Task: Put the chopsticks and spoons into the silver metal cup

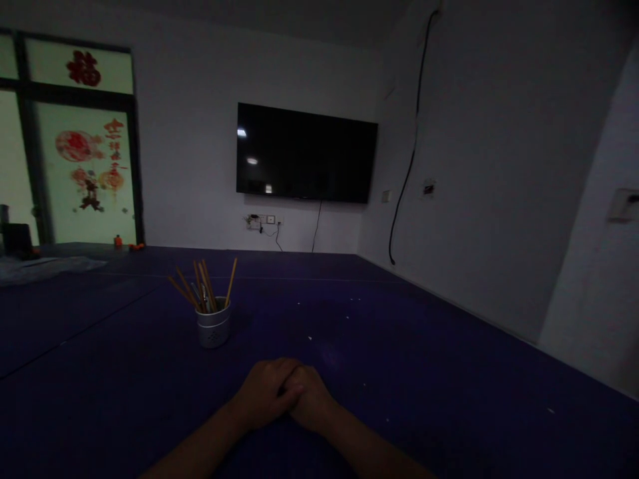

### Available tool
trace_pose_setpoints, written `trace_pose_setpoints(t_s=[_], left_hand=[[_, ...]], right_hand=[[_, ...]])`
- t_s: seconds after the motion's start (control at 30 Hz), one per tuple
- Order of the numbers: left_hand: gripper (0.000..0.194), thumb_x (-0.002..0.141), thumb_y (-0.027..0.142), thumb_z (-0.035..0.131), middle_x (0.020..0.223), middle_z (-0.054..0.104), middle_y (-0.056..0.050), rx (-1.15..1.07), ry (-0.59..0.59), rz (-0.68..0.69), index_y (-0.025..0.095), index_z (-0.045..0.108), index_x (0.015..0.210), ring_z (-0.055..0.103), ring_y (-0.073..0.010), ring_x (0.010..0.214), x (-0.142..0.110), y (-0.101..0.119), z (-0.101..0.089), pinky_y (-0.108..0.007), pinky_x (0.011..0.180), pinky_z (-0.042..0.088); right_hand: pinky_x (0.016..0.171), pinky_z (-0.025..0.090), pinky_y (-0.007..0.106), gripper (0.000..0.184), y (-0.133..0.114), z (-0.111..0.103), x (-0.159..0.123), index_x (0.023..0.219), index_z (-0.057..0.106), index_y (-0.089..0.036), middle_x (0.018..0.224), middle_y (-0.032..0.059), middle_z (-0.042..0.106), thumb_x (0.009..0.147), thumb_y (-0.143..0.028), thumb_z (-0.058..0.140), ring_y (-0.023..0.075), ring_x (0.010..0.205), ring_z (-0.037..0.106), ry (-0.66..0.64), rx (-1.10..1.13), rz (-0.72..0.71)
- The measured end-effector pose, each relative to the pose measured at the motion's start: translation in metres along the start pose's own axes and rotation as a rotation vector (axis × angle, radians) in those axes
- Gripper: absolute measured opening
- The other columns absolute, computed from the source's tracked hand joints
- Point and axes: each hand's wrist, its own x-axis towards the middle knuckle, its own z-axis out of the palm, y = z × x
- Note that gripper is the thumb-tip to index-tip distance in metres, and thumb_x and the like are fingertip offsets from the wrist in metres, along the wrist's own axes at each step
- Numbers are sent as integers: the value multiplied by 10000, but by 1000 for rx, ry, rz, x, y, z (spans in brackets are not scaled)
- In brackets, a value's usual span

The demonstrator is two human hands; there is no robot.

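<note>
My left hand (pixel 262 394) and my right hand (pixel 312 398) are clasped together on the purple tabletop (pixel 150 399), low in the middle of the view. The left thumb lies across the right hand, and both sets of fingers are curled and partly hidden in the clasp. No object shows between them. Beyond the hands and a little left, apart from them, stands a grey pen cup (pixel 213 329) with a small dark pattern. Several thin wooden sticks (pixel 206 283), perhaps brushes or pencils, lean out of it at different angles.
Small white scraps (pixel 310 338) are scattered over the tabletop. Crumpled clear plastic (pixel 44 268) and a dark object (pixel 17 239) lie at the far left, with small orange items (pixel 118 241) at the back edge. A wall television (pixel 307 153) and a hanging black cable (pixel 412 159) are beyond.
</note>
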Motion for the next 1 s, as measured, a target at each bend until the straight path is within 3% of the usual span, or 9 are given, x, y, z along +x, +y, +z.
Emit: trace_pose_setpoints(t_s=[1.0], left_hand=[[426, 849, 461, 342, 1034, 647, -71, -4, -15, -16, 192, 526, 1124, 599, -194, 926, -1, 1, -2, -296, 793, 467]], right_hand=[[696, 418, 233, 237, 6, 7, 1, 879, 665, -210, 945, 11, 679, 792, -198, 445, 166, 852, 610, 25, 31, -32]])
